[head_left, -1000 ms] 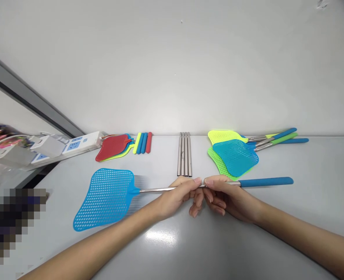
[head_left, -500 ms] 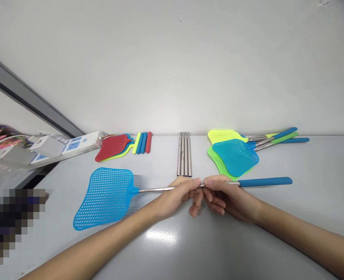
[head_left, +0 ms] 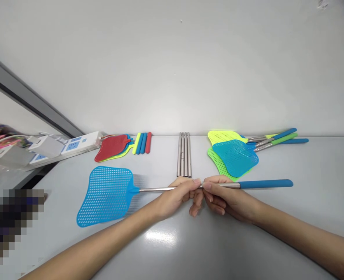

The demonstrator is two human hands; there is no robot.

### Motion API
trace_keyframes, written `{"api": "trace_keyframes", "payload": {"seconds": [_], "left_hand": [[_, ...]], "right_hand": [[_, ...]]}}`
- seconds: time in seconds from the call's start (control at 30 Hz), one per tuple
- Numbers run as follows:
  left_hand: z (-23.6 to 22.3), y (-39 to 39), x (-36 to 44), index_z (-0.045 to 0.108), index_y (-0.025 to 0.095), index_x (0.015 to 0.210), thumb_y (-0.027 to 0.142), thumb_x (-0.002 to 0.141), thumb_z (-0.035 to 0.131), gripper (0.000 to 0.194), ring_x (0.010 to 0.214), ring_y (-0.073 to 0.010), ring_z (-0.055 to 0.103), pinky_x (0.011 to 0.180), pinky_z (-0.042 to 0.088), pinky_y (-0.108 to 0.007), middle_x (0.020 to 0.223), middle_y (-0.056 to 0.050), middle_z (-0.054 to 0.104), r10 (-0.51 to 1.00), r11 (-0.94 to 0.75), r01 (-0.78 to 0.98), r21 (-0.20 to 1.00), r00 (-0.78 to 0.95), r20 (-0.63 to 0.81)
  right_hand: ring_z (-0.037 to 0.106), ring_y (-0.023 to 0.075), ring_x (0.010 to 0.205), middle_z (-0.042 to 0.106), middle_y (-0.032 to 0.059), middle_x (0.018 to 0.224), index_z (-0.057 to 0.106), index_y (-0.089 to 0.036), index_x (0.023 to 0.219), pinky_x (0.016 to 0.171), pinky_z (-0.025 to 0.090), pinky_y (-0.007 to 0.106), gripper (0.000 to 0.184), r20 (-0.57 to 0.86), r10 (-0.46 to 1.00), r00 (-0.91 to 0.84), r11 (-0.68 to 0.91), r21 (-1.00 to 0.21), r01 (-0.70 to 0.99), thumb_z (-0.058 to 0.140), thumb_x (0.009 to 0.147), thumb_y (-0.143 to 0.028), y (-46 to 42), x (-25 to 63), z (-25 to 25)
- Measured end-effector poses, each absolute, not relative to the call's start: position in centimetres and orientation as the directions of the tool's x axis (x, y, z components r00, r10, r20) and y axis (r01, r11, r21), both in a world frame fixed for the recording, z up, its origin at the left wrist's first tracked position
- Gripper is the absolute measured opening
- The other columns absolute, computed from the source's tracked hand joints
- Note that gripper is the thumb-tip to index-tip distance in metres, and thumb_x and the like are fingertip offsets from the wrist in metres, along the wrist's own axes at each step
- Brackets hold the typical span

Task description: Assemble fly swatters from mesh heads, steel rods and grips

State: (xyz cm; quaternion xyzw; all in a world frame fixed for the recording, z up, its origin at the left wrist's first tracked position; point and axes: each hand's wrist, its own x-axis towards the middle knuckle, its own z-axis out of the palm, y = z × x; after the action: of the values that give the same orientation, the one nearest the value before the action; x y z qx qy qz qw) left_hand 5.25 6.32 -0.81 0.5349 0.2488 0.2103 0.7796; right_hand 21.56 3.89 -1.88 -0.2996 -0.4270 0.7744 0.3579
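Observation:
My left hand (head_left: pixel 176 199) and my right hand (head_left: pixel 228 199) meet at mid-table, their fingertips almost touching. Both pinch the steel shaft (head_left: pixel 172 189) of a blue plastic fly swatter lying almost level. My left hand grips the part toward the swatter's mesh head (head_left: pixel 105 196), which lies flat on the table to the left. My right hand grips the part toward the blue handle (head_left: pixel 265 184), which sticks out to the right. My fingers hide the middle of the shaft, so I cannot tell whether it is one piece or joined.
Just beyond my hands lie several steel rods (head_left: pixel 184 154). Stacked swatter heads (head_left: pixel 112 147) and coloured handles (head_left: pixel 142 142) lie back left, a swatter pile (head_left: pixel 234 157) back right. A power strip (head_left: pixel 78 143) sits at the far left, against a white wall (head_left: pixel 172 66).
The swatter head has swung slightly, its lower tip moving up and to the right. The blue handle sits a little lower, and my right hand has shifted slightly along the shaft.

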Motion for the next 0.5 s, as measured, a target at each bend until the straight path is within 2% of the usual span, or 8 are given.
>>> {"api": "trace_keyframes", "payload": {"seconds": [0.3,0.5], "left_hand": [[-0.77,6.39,5.18,0.061,0.009,0.063,0.039,0.085,0.036,0.045,0.048,-0.0132,0.047,0.060,0.039,-0.029,0.045,-0.002,0.050,0.581,0.354,-0.084,0.931,0.800,-0.149],[-0.77,6.44,5.19,0.055,0.011,0.055,0.039,0.085,0.036,0.045,0.046,-0.0126,0.049,0.057,0.038,-0.026,0.045,-0.002,0.049,0.587,0.378,-0.081,0.922,0.791,-0.171]], "right_hand": [[0.034,0.0052,0.036,0.034,-0.0071,0.041,0.048,-0.014,0.055,0.038,0.023,0.018,0.037,-0.157,0.841,-0.518,-0.352,-0.886,-0.302,0.047,0.084,-0.037,3.66,21.42,-1.84],[0.033,0.0062,0.036,0.031,-0.0073,0.040,0.045,-0.015,0.053,0.038,0.023,0.019,0.036,-0.155,0.854,-0.496,-0.339,-0.890,-0.305,0.046,0.083,-0.034,3.68,21.30,-1.62]]}}
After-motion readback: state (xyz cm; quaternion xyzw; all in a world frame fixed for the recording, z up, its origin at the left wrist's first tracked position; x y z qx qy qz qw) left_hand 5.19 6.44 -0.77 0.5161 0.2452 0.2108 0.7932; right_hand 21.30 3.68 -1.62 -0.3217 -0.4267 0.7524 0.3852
